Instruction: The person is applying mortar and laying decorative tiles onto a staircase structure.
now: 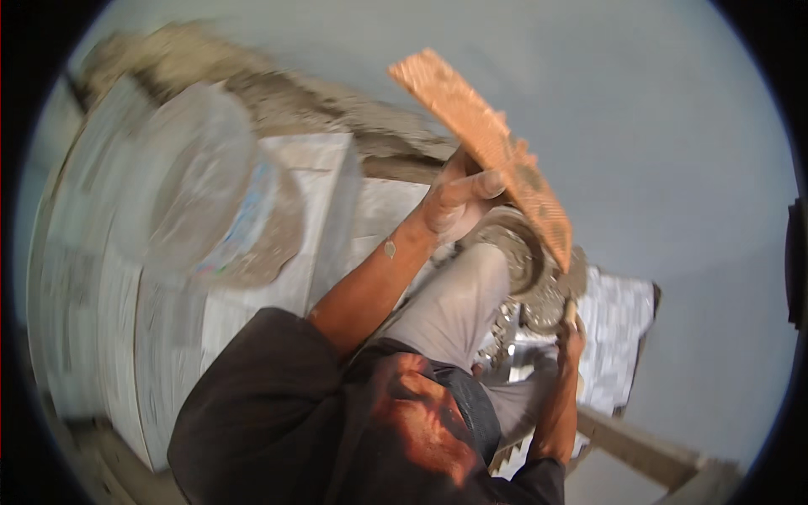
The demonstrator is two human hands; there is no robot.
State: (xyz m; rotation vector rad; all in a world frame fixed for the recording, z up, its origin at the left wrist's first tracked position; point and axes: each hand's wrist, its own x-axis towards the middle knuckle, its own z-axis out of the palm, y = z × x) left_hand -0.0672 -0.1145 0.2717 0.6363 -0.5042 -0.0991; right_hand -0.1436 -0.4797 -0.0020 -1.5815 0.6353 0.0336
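Note:
My left hand [463, 198], dusted with pale powder, grips a long orange tile strip [471, 122] near its middle and holds it up at a slant. Its visible face is finely ribbed, with a few darker patches. Lower and to the right, my right hand [572, 335] is closed around the light handle of what looks like a trowel [571, 311]. Wet grey mortar [545, 313] lies at the tool's end; the blade is hard to make out. Beneath the tile, a round tub [539, 268] of grey mortar is partly hidden by the tile and my knee.
At left, a blurred translucent bucket [181, 185] with a blue label rests on grey-patterned tiled steps [156, 345]. Rough broken masonry [311, 105] runs along the base of the pale blue-grey wall [640, 126]. A wooden beam [640, 446] crosses at lower right.

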